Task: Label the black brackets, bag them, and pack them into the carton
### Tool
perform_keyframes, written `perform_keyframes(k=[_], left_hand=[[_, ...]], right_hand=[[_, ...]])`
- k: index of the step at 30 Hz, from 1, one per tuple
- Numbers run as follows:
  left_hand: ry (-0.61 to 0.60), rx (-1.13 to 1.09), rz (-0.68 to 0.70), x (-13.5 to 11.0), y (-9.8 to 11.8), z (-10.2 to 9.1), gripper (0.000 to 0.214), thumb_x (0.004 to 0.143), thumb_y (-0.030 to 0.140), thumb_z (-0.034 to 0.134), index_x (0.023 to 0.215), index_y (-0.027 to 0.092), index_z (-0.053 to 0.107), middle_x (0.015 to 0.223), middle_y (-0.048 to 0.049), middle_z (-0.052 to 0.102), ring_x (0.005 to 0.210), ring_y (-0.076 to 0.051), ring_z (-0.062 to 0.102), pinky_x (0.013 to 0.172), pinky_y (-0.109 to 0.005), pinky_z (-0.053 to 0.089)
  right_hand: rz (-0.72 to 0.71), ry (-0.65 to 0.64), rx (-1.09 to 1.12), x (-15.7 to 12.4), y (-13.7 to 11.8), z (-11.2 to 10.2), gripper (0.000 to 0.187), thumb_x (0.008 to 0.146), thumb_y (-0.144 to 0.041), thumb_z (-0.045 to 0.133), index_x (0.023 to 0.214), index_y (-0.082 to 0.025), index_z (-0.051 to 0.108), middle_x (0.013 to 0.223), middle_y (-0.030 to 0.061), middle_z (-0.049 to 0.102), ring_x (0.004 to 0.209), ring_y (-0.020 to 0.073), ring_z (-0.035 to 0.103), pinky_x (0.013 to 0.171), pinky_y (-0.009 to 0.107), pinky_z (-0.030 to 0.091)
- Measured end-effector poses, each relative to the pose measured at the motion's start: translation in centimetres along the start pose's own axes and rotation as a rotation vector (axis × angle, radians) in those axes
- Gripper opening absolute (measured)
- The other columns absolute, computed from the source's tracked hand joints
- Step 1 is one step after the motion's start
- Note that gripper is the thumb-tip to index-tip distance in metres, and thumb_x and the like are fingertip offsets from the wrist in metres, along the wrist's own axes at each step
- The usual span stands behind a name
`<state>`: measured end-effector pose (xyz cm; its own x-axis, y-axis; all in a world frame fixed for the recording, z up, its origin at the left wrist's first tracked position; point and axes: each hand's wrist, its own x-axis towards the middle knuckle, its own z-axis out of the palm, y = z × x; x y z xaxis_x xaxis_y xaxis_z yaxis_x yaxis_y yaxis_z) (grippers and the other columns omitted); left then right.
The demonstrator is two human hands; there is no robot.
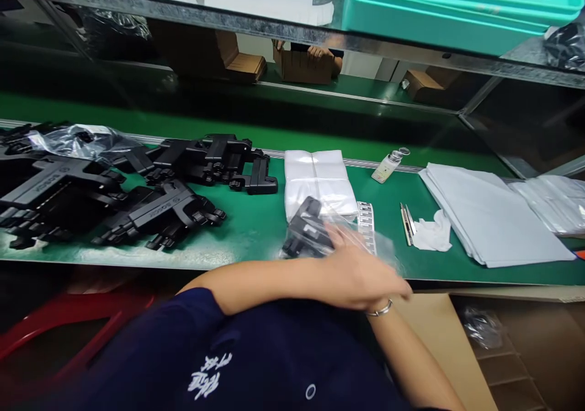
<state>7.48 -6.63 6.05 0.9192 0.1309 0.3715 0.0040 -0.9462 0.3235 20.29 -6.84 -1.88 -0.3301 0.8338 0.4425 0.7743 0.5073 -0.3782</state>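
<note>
One black angular part (301,219), small white label (312,230), inside clear bag (384,249)

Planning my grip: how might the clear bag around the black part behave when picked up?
The clear bag looks thin and wrinkled, so probably floppy. Its shiny film may slip. The black part fills one end, likely making it heavier.

Black plastic bracket (299,227): single angular unit, inside a clear plastic bag (382,249); tilted, upper end leaning right. Small white patch (312,230) on its face, detail too blurred to read. Bag: thin, glossy, creased; loose film extends right past bracket. Both at near edge of green bench (251,240), partly covered
</note>
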Motion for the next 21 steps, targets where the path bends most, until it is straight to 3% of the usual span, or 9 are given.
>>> perform_keyframes(k=[3, 6, 8, 9, 11, 14, 16, 18, 21], left_hand=[[-0.100, -0.092, 0.153, 0.6, 0.8, -0.8, 0.031, 0.098, 0.019, 0.043, 0.119, 0.020, 0.065, 0.096, -0.0072, 0.073, 0.094, -0.018, 0.068, 0.083, -0.026, 0.053], [-0.037, -0.229, 0.132, -2.3, -0.5, -3.8, 0.038, 0.101, 0.026, 0.039, 0.135, 0.017, 0.054, 0.122, -0.0095, 0.070, 0.119, -0.017, 0.061, 0.107, -0.025, 0.043], [0.026, -0.182, -0.062, -5.0, -2.4, -6.3, 0.040, 0.101, 0.026, 0.039, 0.139, 0.017, 0.051, 0.137, -0.0106, 0.061, 0.132, -0.020, 0.051, 0.115, -0.033, 0.035], [-0.009, -0.138, -0.198, -6.2, -3.4, -7.4, 0.041, 0.099, 0.029, 0.045, 0.138, 0.018, 0.052, 0.140, -0.0112, 0.059, 0.134, -0.024, 0.050, 0.115, -0.037, 0.035], [-0.196, -0.116, -0.407, -7.7, -4.9, -8.7, 0.042, 0.089, 0.033, 0.060, 0.128, 0.018, 0.059, 0.128, -0.0113, 0.066, 0.121, -0.028, 0.059, 0.104, -0.038, 0.044], [-0.429, -0.270, -0.527, -8.5, -6.0, -8.2, 0.042, 0.071, 0.031, 0.072, 0.111, 0.017, 0.064, 0.097, -0.0064, 0.073, 0.087, -0.026, 0.068, 0.077, -0.031, 0.052], [-0.321, -0.421, -0.608, -9.1, -6.2, -6.7, 0.046, 0.069, 0.031, 0.072, 0.111, 0.016, 0.062, 0.097, -0.0057, 0.072, 0.085, -0.025, 0.067, 0.074, -0.030, 0.052], [-0.046, -0.581, -0.733, -10.2, -6.6, -5.0, 0.053, 0.071, 0.037, 0.070, 0.118, 0.016, 0.060, 0.110, -0.0078, 0.070, 0.097, -0.028, 0.067, 0.083, -0.033, 0.052], [0.396, -0.775, -0.896, -12.1, -7.6, -3.1, 0.064, 0.075, 0.046, 0.068, 0.129, 0.016, 0.052, 0.129, -0.0120, 0.063, 0.113, -0.031, 0.063, 0.096, -0.039, 0.050]], right_hand=[[-0.176, -0.079, -0.014, 0.6, -0.6, -0.3, 0.046, 0.092, -0.025, 0.054, 0.138, -0.029, 0.054, 0.122, 0.0092, 0.069, 0.110, 0.0319, 0.066, 0.093, 0.048, 0.057], [-0.278, -0.086, -0.063, 0.5, -1.1, -1.8, 0.041, 0.095, -0.025, 0.051, 0.135, -0.030, 0.058, 0.119, 0.0078, 0.070, 0.113, 0.0318, 0.066, 0.098, 0.051, 0.056], [-0.338, -0.092, -0.085, 0.6, -1.9, -2.9, 0.038, 0.097, -0.021, 0.048, 0.133, -0.029, 0.059, 0.114, 0.0066, 0.072, 0.110, 0.0289, 0.067, 0.100, 0.050, 0.056], [-0.382, -0.109, -0.112, 0.8, -2.6, -3.4, 0.038, 0.098, -0.017, 0.046, 0.132, -0.027, 0.059, 0.113, 0.0069, 0.072, 0.108, 0.0274, 0.068, 0.100, 0.050, 0.055], [-0.527, -0.153, -0.190, 1.5, -4.1, -4.2, 0.037, 0.097, -0.011, 0.045, 0.130, -0.022, 0.059, 0.115, 0.0088, 0.072, 0.107, 0.0254, 0.068, 0.101, 0.047, 0.055], [-0.645, -0.225, -0.223, 3.1, -5.7, -4.6, 0.033, 0.096, -0.009, 0.046, 0.125, -0.019, 0.061, 0.118, 0.0098, 0.071, 0.109, 0.0238, 0.067, 0.105, 0.045, 0.051], [-0.557, -0.223, -0.126, 3.9, -5.0, -4.8, 0.035, 0.096, -0.010, 0.046, 0.127, -0.020, 0.059, 0.122, 0.0083, 0.070, 0.115, 0.0235, 0.065, 0.109, 0.048, 0.047], [-0.356, -0.133, -0.010, 4.2, -3.1, -5.4, 0.038, 0.096, -0.018, 0.051, 0.134, -0.022, 0.055, 0.128, 0.0095, 0.066, 0.121, 0.0259, 0.062, 0.108, 0.052, 0.047], [0.065, 0.290, 0.113, 3.7, -0.8, -6.8, 0.041, 0.097, -0.028, 0.052, 0.138, -0.025, 0.051, 0.128, 0.0114, 0.064, 0.114, 0.0266, 0.065, 0.093, 0.048, 0.057]])
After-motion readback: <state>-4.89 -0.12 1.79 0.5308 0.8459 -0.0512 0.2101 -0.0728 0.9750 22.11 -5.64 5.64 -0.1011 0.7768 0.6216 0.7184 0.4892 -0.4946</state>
